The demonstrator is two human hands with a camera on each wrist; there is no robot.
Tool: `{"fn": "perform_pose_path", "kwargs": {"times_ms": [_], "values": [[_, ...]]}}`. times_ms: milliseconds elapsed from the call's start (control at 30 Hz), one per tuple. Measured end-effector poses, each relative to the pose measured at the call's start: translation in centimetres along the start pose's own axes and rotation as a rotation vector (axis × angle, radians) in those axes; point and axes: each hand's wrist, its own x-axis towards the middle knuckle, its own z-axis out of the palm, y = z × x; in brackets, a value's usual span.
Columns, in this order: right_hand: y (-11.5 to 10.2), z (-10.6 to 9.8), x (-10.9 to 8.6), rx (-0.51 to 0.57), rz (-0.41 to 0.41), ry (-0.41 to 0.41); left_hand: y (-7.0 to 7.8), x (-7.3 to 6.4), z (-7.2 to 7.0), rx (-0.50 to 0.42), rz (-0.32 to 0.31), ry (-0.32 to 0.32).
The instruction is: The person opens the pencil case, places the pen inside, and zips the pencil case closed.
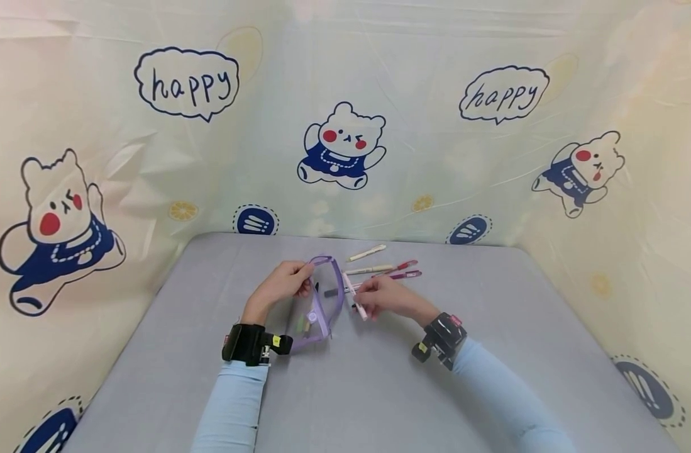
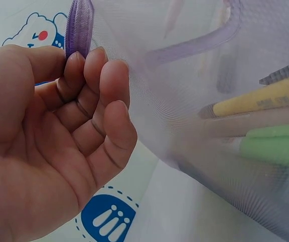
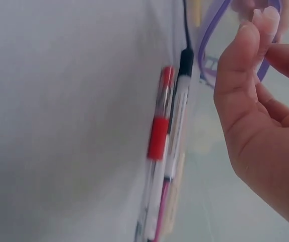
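Apparently loading: pinching mesh pouch (image 1: pixel 321 316) open-mouthed with left hand (image 1: pixel 285 280), holding pale pen (image 1: pixel 350 287) in right hand (image 1: pixel 392 296); next, probably guide inside.

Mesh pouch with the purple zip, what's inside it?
Inside the mesh pouch, the left wrist view shows a yellow pen, a pale pinkish pen, a green pen and a dark ribbed tip. Anything behind them is covered, so I can't tell.

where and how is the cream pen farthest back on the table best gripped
Probably take the cream pen around its middle, coming from above: it lies flat and slim, apart from the next pen, so finger and thumb should fit across its long sides. The right hand pinches a pale pen, so it would need freeing first.
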Motion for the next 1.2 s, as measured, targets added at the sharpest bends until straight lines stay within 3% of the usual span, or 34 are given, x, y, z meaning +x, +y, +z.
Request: {"fn": "perform_pose_path", "kwargs": {"times_ms": [300, 500, 900, 1200], "values": [[-0.8, 1.1, 1.1, 0.299, 0.054, -0.052, -0.1, 0.2, -0.1, 0.000, 0.002, -0.001], [-1.5, 1.9, 2.0, 0.373, 0.069, -0.071, -0.1, 0.3, -0.1, 0.002, 0.014, -0.001], [-2.7, 3.6, 4.0, 0.371, 0.046, -0.088, 0.0, 0.0, 0.0, 0.005, 0.008, 0.016], [-2.1, 2.8, 2.9, 0.241, -0.033, -0.033, 0.0, 0.1, -0.1, -0.005, 0.004, 0.038]]}}
